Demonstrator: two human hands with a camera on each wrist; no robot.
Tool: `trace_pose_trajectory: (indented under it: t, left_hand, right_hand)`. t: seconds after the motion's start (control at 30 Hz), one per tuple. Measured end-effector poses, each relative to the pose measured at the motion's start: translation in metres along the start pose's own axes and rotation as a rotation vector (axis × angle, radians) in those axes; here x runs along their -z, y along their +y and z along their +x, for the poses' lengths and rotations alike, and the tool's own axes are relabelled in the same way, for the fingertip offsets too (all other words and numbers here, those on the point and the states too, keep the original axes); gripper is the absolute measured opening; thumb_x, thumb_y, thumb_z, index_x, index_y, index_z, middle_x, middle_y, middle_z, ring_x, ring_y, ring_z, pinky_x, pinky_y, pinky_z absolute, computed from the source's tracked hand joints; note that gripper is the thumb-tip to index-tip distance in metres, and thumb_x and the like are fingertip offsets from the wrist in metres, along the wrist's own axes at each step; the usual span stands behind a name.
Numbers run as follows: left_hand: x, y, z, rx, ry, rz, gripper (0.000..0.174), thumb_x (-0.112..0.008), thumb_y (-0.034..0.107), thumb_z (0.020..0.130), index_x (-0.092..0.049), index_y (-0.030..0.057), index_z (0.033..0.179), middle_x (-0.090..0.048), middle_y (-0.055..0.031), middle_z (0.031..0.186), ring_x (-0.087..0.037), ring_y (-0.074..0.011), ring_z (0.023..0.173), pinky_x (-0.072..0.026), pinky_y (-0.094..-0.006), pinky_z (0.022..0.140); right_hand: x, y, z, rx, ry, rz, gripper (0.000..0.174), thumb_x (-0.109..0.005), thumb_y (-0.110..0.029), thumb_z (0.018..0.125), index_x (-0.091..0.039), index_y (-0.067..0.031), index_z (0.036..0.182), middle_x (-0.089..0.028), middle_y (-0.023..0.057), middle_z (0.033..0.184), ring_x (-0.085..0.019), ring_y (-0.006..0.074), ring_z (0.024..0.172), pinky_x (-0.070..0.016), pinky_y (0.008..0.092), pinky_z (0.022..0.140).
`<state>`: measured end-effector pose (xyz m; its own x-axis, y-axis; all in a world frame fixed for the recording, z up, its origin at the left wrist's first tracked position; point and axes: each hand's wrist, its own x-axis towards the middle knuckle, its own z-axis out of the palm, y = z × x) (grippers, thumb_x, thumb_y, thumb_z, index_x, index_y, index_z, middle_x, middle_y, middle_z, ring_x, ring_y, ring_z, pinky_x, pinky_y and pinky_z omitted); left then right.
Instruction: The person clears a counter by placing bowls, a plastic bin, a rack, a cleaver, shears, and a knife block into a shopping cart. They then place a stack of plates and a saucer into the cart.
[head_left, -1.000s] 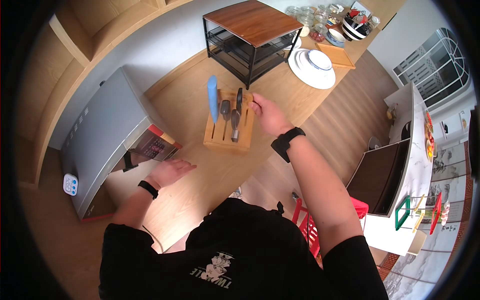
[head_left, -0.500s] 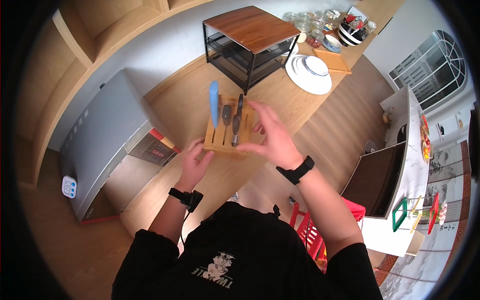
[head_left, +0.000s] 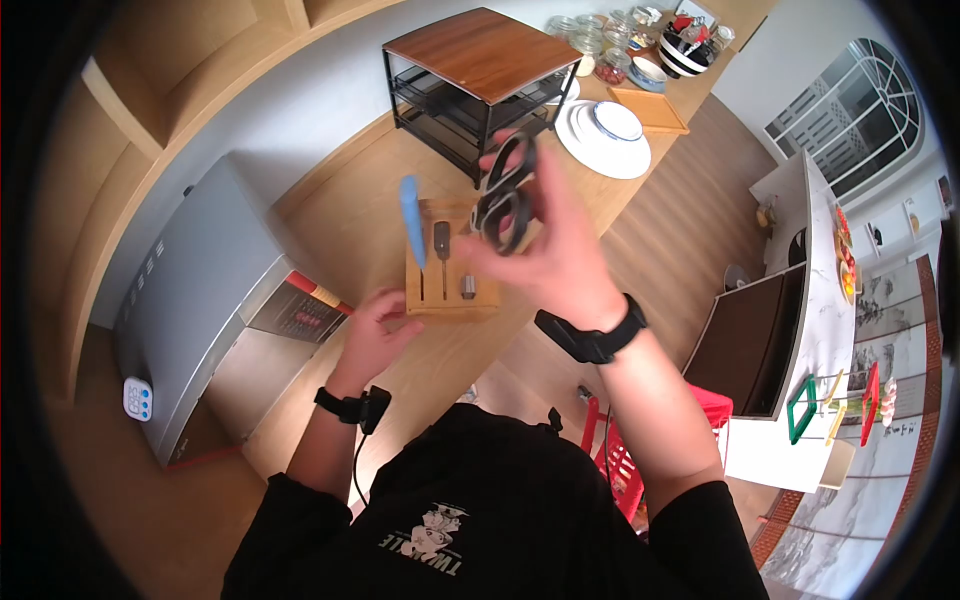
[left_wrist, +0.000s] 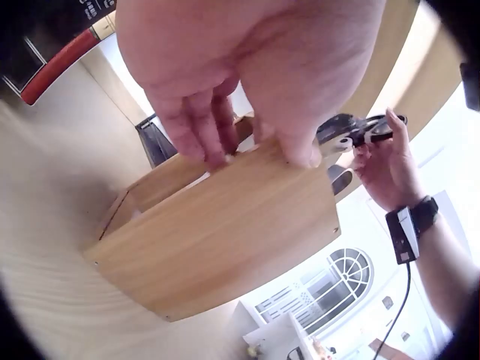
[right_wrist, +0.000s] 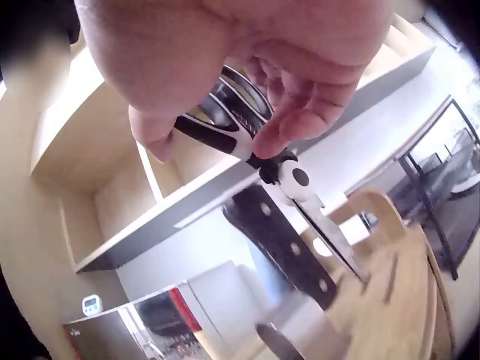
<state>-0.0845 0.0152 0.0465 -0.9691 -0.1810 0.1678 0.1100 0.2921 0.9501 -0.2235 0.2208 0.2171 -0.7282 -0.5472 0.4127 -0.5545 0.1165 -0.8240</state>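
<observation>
My right hand (head_left: pixel 560 250) holds a pair of kitchen scissors (right_wrist: pixel 292 180) by their black-and-white handles, thumb on one side and fingers on the other. The blades point down, tips close over the slotted top of a wooden knife block (head_left: pixel 452 310). My left hand (head_left: pixel 375 325) grips an edge of that block; in the left wrist view its thumb lies on the outer face and its fingers reach over the rim. Still standing in the block are a blue-handled tool (head_left: pixel 412 220), a dark riveted knife handle (right_wrist: pixel 281 244) and a metal-ended handle (head_left: pixel 468 287).
A grey microwave (head_left: pixel 200 260) stands left of the block. Behind is a black rack (head_left: pixel 485 55) with a wooden top. White plates (head_left: pixel 600 150), a wooden tray (head_left: pixel 650 112) and several jars sit further along the counter. A red basket (head_left: pixel 625 470) is below at right.
My right hand has let go of the block, taken hold of the scissors and lifted them from it. The left hand has moved from beside the microwave to the block's near-left edge.
</observation>
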Motion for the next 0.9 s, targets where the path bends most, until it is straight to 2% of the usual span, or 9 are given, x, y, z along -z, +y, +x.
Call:
trace_pose_trajectory:
  t: [0.03,0.1,0.17,0.27,0.37,0.57,0.7,0.8,0.9]
  left_hand:
    - [0.003,0.011,0.002,0.000,-0.010,0.001,0.030,-0.071,0.000,0.085,-0.066,-0.0010,0.114,-0.060,-0.0073,0.110,-0.061,-0.0143,0.096,-0.0509,-0.0241,0.080]
    - [0.009,0.040,0.010,0.071,0.284,0.093,0.033,-0.071,-0.001,0.085,-0.062,0.0004,0.117,-0.059,-0.0042,0.106,-0.058,-0.0098,0.087,-0.0493,-0.0227,0.075]
    - [0.011,0.059,0.024,-0.115,0.482,0.313,0.034,-0.079,0.005,0.080,-0.063,0.0034,0.111,-0.062,-0.0059,0.101,-0.060,-0.0104,0.075,-0.0465,-0.0211,0.060]
    - [0.000,0.106,0.043,-0.270,0.325,0.530,0.039,-0.079,0.009,0.080,-0.063,0.0051,0.116,-0.064,-0.0088,0.107,-0.061,-0.0139,0.069,-0.0486,-0.0248,0.057]
    - [-0.018,0.125,0.057,-0.319,0.195,0.598,0.046,-0.078,0.011,0.081,-0.061,0.0061,0.124,-0.063,-0.0114,0.118,-0.061,-0.0184,0.064,-0.0525,-0.0305,0.058]
    - [-0.030,0.108,0.076,-0.253,0.175,0.729,0.040,-0.074,0.009,0.084,-0.060,0.0076,0.122,-0.068,-0.0141,0.097,-0.064,-0.0258,0.066,-0.0530,-0.0351,0.063]
    - [-0.026,0.118,0.080,-0.174,0.171,0.619,0.030,-0.074,0.007,0.085,-0.061,0.0071,0.112,-0.068,-0.0137,0.089,-0.068,-0.0249,0.074,-0.0542,-0.0329,0.070]
    - [-0.018,0.142,0.077,-0.191,0.220,0.436,0.029,-0.071,0.001,0.087,-0.061,0.0046,0.113,-0.070,-0.0085,0.097,-0.069,-0.0136,0.086,-0.0548,-0.0285,0.075]
    - [-0.014,0.182,0.067,-0.236,0.264,0.418,0.032,-0.069,-0.001,0.089,-0.060,0.0042,0.119,-0.068,-0.0074,0.106,-0.067,-0.0138,0.095,-0.0531,-0.0265,0.084]
  right_hand:
    - [0.008,-0.009,0.000,0.066,0.058,0.053,0.094,-0.089,-0.019,0.066,-0.037,-0.0018,0.142,-0.055,0.0092,0.117,-0.054,0.0121,0.077,-0.0484,0.0265,0.066]
    - [0.025,-0.027,-0.008,0.100,0.145,0.214,0.099,-0.088,-0.007,0.065,-0.031,-0.0059,0.145,-0.058,0.0063,0.124,-0.060,0.0104,0.087,-0.0484,0.0229,0.069]
    - [0.046,-0.028,-0.023,0.158,0.232,0.313,0.098,-0.082,0.001,0.069,-0.027,-0.0089,0.148,-0.060,0.0094,0.122,-0.064,0.0155,0.099,-0.0529,0.0257,0.075]
    - [0.071,-0.027,-0.067,-0.108,0.395,0.503,0.097,-0.078,-0.038,0.081,-0.019,-0.0098,0.154,-0.059,0.0244,0.125,-0.068,0.0208,0.078,-0.0579,0.0298,0.067]
    - [0.099,-0.008,-0.122,-0.308,0.478,0.718,0.083,-0.069,-0.027,0.089,-0.019,-0.0108,0.154,-0.054,0.0265,0.130,-0.067,0.0225,0.084,-0.0584,0.0306,0.073]
    - [0.132,0.023,-0.237,-0.460,0.757,0.885,0.074,-0.058,-0.004,0.085,-0.027,-0.0166,0.152,-0.052,0.0259,0.133,-0.067,0.0357,0.104,-0.0589,0.0381,0.089]
    - [0.134,0.040,-0.313,-0.572,0.940,0.853,0.058,-0.056,-0.012,0.091,-0.036,-0.0162,0.146,-0.056,0.0230,0.133,-0.069,0.0319,0.099,-0.0593,0.0363,0.083]
    - [0.130,0.047,-0.356,-0.632,1.026,0.915,0.045,-0.053,-0.029,0.100,-0.045,-0.0135,0.142,-0.062,0.0189,0.125,-0.071,0.0263,0.092,-0.0598,0.0317,0.076]
    - [0.135,0.053,-0.394,-0.675,1.051,0.997,0.039,-0.048,-0.032,0.102,-0.052,-0.0100,0.134,-0.064,0.0184,0.123,-0.070,0.0253,0.092,-0.0588,0.0317,0.077]
